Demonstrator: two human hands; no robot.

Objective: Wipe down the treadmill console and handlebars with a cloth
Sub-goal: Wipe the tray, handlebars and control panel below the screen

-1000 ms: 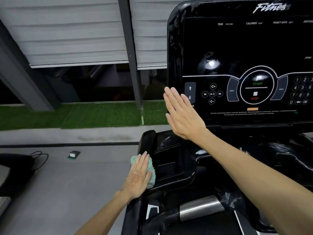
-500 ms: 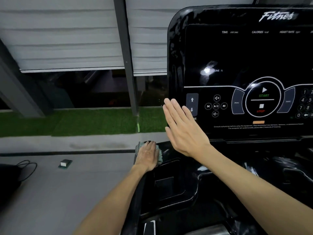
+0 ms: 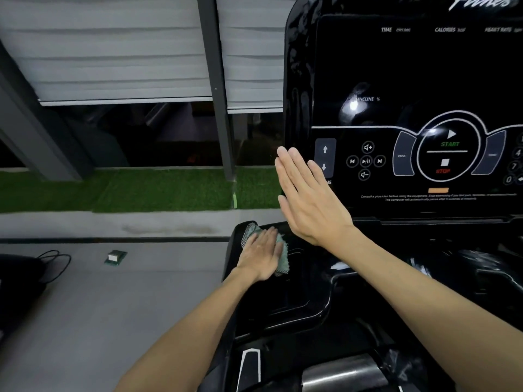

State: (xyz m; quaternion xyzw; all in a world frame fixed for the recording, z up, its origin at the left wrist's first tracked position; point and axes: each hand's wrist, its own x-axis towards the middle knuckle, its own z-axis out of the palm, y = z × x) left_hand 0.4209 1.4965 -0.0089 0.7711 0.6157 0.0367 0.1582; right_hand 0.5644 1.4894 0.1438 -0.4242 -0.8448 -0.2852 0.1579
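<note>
Left hand: the left hand [image 3: 261,254] is lying flat with its fingers nearly straight, pressing down on the cloth [image 3: 283,260] and not curling round it.
Right hand: the right hand [image 3: 310,205] is wide open with its fingers straight and close together, and it is holding nothing. It is sitting at the left edge of the console [image 3: 424,75]. I cannot tell if it is touching.
Where the cloth is: the cloth is lying on the far corner of the black side tray [image 3: 300,304], toward 7 o'clock from the right hand. Only its blue-green edges are peeking out at 11 o'clock and 3 o'clock of the left hand.
How the cloth is likely feeling: it is looking soft, fluffy and light, so it is probably bending easily and bunching up. The shiny tray is looking smooth, so the cloth may be sliding easily.
Where to hold it: pressing a flat palm on its middle is looking best. Pinching a loose edge is good for lifting.
Job so far: the tray corner is getting wiped. The button panel and the silver handlebar [image 3: 343,373] at 6 o'clock are probably waiting.
Other things: a small box [image 3: 114,257] and a black cable [image 3: 58,264] are lying on the floor at 9 o'clock.
</note>
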